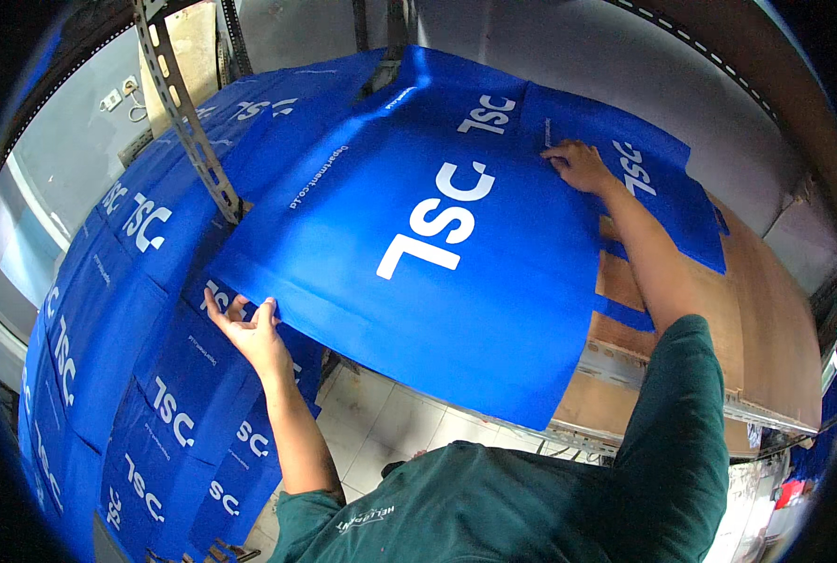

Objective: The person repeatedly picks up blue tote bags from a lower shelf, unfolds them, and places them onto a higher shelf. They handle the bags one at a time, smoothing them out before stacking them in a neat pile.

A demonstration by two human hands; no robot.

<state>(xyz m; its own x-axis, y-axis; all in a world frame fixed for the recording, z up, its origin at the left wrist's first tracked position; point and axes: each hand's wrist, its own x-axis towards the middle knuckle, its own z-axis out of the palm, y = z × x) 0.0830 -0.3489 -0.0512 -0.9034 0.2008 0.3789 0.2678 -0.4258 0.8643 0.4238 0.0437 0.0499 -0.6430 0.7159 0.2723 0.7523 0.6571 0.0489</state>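
A large flat blue sheet (343,253) with white lettering, fabric-like in look, lies spread in front of me. My left hand (249,328) is at its near left edge, fingers apart, with the thumb touching the edge. Across the sheet, my right hand (580,166) has its fingers bent and pressed together near the far right edge, seemingly pinching the blue material; the exact grip is partly hidden. Another blue printed sheet (662,188) lies beneath and to the right of my right hand.
More printed blue sheets (108,281) hang or lie overlapped on the left. A slotted metal post (179,113) rises at the back left. Brown board (766,319) lies on the right, with a metal rail (615,366) along its near side. Pale floor tiles (404,418) show below.
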